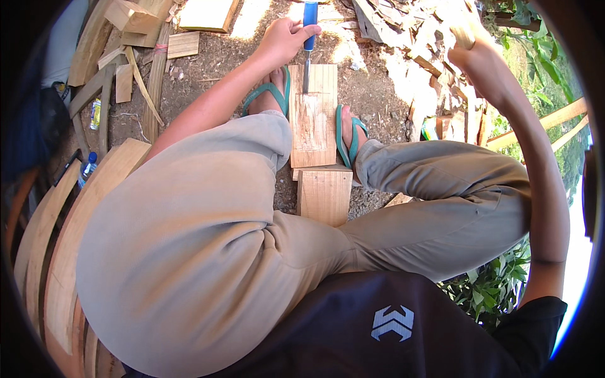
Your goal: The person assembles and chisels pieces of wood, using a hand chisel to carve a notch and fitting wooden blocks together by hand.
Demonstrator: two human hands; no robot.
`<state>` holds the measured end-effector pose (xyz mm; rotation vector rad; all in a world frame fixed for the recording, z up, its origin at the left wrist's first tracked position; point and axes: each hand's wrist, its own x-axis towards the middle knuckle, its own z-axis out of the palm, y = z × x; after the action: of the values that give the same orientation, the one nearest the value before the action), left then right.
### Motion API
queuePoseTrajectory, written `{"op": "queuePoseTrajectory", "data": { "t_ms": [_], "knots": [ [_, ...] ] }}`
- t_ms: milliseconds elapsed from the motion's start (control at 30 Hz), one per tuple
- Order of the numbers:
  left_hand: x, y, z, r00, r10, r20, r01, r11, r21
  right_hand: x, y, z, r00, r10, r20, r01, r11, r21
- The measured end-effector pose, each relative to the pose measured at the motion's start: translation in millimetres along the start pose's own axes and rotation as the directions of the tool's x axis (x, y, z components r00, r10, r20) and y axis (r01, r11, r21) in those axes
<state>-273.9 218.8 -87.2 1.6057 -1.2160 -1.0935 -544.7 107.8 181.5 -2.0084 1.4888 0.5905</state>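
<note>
My left hand (283,43) is closed round the blue handle of a chisel (307,69), held upright. The chisel's tip rests on a wooden board (322,120) lying between my feet, where a roughly cut patch shows below the blade. Raised at the far right, my right hand (478,62) grips a wooden handle (464,36); the other end of that tool cannot be made out. My feet in green flip-flops (348,135) flank the board. A wooden block (324,195) stands at its near end.
Long curved planks (69,252) lean at the left. Wood offcuts (132,17) lie at the far left and bark scraps (403,31) at the far right. A plastic bottle (88,167) is among the planks. Green plants (545,57) grow at the right edge.
</note>
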Motion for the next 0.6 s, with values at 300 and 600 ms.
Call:
{"op": "queuePoseTrajectory", "data": {
  "t_ms": [300,600],
  "knots": [
    [-8.2,18.3,-1.6,0.996,-0.067,0.057,0.067,0.998,0.001,-6.8,0.3,-10.7,0.990,0.066,-0.127,-0.030,0.963,0.266],
    [-7.4,21.2,1.3,0.999,-0.020,0.047,0.018,0.999,0.029,0.6,-1.4,1.1,1.000,-0.006,-0.025,0.005,0.999,-0.044]
  ]
}}
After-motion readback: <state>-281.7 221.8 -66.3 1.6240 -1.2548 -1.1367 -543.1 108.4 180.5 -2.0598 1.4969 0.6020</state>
